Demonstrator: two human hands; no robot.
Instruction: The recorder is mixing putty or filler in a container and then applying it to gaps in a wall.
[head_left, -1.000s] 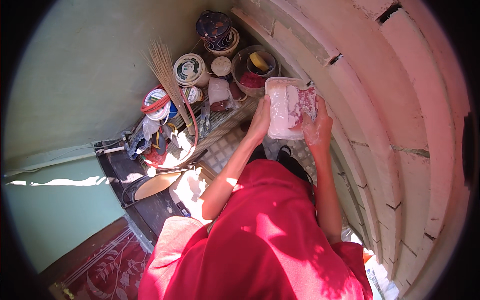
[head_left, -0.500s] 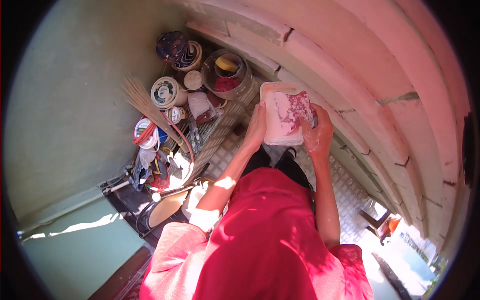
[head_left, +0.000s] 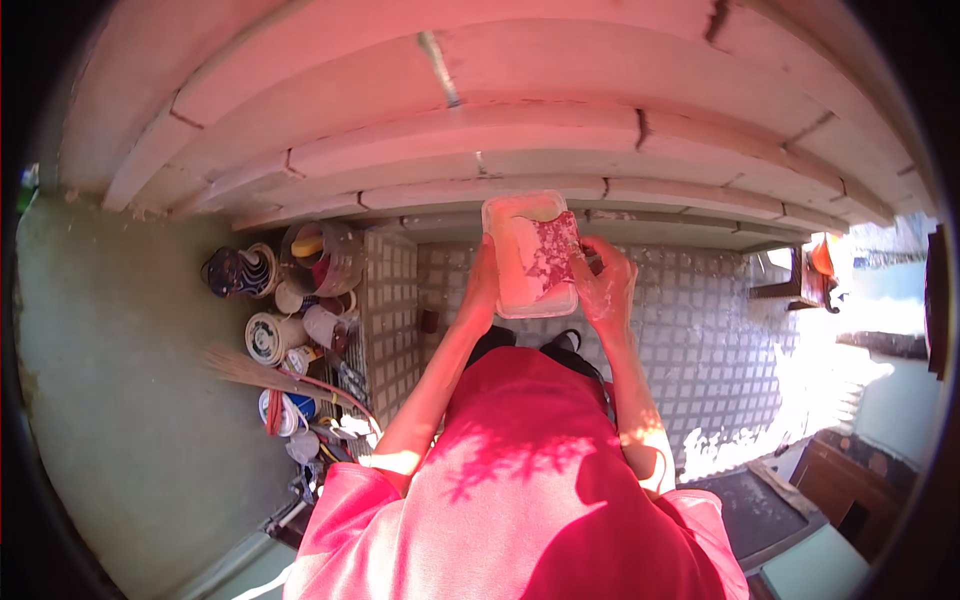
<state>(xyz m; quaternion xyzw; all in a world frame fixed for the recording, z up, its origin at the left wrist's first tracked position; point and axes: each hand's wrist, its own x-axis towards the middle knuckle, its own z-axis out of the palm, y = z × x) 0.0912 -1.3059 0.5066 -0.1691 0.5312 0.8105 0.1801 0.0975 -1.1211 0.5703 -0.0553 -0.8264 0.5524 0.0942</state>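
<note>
Held out in front of me is a pale rectangular plastic tray (head_left: 514,276) coated inside with pale paste or paint. My left hand (head_left: 483,280) grips its left side. My right hand (head_left: 605,285) pinches a flat red piece (head_left: 550,250), blotched with white, that lies over the right half of the tray; whether those fingers also touch the tray's rim is unclear. My right fingers have white smears on them.
A stepped pink-lit concrete underside (head_left: 540,130) arches ahead. At left, buckets (head_left: 273,338), a basin (head_left: 340,250) and a straw broom (head_left: 235,368) crowd beside a wall (head_left: 130,380). A tiled floor (head_left: 680,340) spreads right toward a wooden stool (head_left: 790,290) and a dark slab (head_left: 745,515).
My view has swung toward the concrete steps, shifting the buckets to the left. My hands still hold the tray and red piece, with the red piece moved slightly within the tray.
</note>
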